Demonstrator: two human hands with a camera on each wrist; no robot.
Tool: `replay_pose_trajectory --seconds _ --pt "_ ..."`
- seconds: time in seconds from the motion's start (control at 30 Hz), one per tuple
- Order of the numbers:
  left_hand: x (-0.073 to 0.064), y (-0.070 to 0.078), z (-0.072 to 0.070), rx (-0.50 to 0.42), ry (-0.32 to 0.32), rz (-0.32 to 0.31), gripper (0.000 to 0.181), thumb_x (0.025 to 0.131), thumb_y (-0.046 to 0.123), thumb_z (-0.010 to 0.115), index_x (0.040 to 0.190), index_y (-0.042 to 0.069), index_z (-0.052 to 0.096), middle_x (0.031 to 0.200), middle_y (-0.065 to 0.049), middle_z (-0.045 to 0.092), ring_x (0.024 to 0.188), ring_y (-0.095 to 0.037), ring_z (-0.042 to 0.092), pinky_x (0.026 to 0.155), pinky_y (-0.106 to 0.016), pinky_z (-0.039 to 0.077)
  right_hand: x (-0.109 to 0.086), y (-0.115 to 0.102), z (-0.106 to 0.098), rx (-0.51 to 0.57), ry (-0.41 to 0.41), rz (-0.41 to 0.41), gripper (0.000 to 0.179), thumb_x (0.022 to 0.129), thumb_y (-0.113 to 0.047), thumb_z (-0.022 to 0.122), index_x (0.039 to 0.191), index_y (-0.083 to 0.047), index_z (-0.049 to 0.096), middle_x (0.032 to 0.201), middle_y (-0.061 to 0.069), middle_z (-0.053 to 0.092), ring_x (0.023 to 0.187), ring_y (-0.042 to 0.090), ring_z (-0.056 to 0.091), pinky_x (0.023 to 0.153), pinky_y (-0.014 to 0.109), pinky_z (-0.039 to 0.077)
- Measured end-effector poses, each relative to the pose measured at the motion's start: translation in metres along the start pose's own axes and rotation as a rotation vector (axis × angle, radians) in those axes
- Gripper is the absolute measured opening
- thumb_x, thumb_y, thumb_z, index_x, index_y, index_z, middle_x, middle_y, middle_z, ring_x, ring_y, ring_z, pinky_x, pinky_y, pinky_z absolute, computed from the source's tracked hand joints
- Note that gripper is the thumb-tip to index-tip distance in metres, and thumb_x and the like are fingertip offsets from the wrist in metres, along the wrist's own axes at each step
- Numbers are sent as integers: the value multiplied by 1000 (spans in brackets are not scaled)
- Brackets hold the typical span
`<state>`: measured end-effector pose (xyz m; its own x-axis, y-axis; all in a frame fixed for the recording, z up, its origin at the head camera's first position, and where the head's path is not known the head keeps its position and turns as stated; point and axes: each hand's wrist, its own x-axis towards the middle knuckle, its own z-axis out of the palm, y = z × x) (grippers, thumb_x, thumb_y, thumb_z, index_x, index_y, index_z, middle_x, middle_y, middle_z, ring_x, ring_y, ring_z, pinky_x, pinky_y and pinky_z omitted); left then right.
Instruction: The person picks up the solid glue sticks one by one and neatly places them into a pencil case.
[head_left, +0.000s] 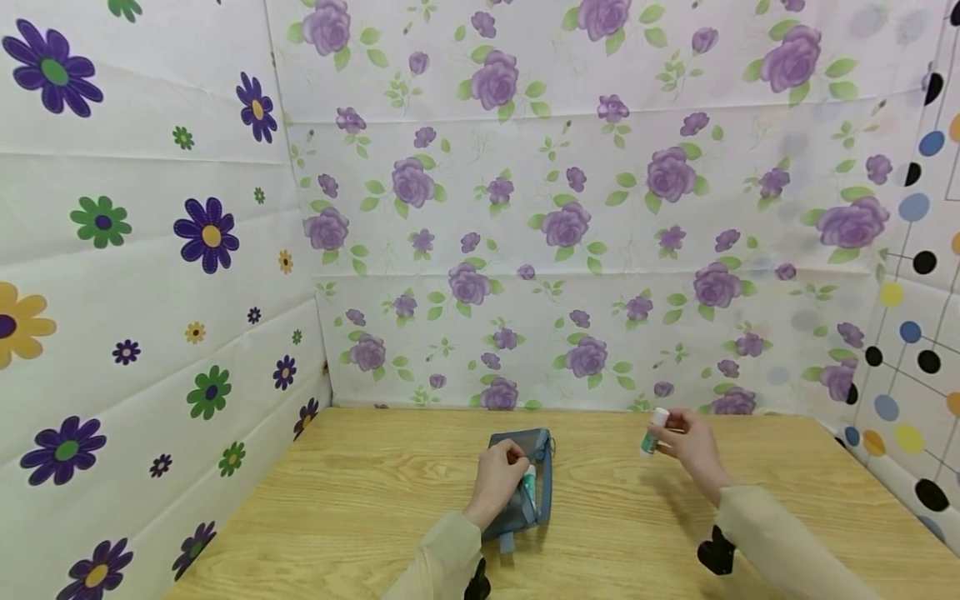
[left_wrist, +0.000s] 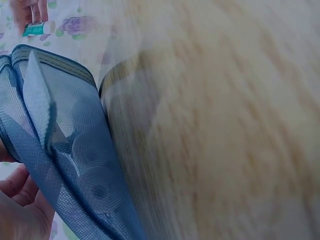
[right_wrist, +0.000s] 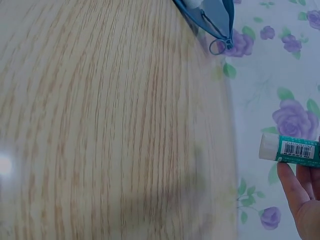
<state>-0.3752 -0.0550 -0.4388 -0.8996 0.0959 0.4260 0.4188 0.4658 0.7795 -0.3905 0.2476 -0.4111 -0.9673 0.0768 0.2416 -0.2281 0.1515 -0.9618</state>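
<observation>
A blue mesh zip pouch [head_left: 546,487] lies on the table with its mouth apart. My left hand [head_left: 497,477] grips its edge with curled fingers; in the left wrist view the pouch [left_wrist: 95,160] hides part of that hand [left_wrist: 22,210]. Inside the mouth shows a green-and-white tube [head_left: 530,483], similar to the glue stick in my other hand. To the right, my right hand [head_left: 692,446] pinches a glue stick [head_left: 654,431] above the table, white cap up. Its green label with a barcode faces the right wrist camera, the glue stick [right_wrist: 292,149] lying across the fingertips [right_wrist: 290,182].
The wood-grain table [head_left: 360,475] ends at a back wall covered in purple-rose cloth [head_left: 562,250]. Flowered cloth [head_left: 150,275] hangs at the left, dotted cloth [head_left: 918,358] at the right. Both wrists carry black devices [head_left: 716,552] below beige sleeves.
</observation>
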Motion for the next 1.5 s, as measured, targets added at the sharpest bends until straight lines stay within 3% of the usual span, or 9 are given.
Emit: replay_pose_trajectory --seconds 0.27,0.67,1.17,1.5 --pt "-2 0 -1 -11 -7 -4 8 85 4 56 78 6 57 65 2 50 53 -10 43 48 -26 37 -1 -1 6 29 -9 19 42 87 -5 59 119 13 38 106 24 47 86 23 57 78 43 45" --pt "-1 1 -1 -13 -12 -5 8 85 3 56 78 6 57 65 1 50 52 -10 43 48 -26 37 -2 -5 20 87 -50 52 44 87 -7 60 120 12 38 101 18 46 83 17 55 75 40 47" --pt "1 -1 -1 -15 -19 3 7 85 3 56 78 6 57 66 1 50 53 -10 43 48 -26 37 -7 -8 37 92 -121 52 42 86 -8 61 116 14 41 98 19 49 83 25 57 74 44 47" --pt "1 -1 -3 -24 -25 -1 7 85 4 57 79 6 58 66 1 50 53 -10 43 48 -26 37 -10 -10 52 112 -148 122 40 85 -9 63 112 13 44 94 19 54 82 28 59 75 48 45"
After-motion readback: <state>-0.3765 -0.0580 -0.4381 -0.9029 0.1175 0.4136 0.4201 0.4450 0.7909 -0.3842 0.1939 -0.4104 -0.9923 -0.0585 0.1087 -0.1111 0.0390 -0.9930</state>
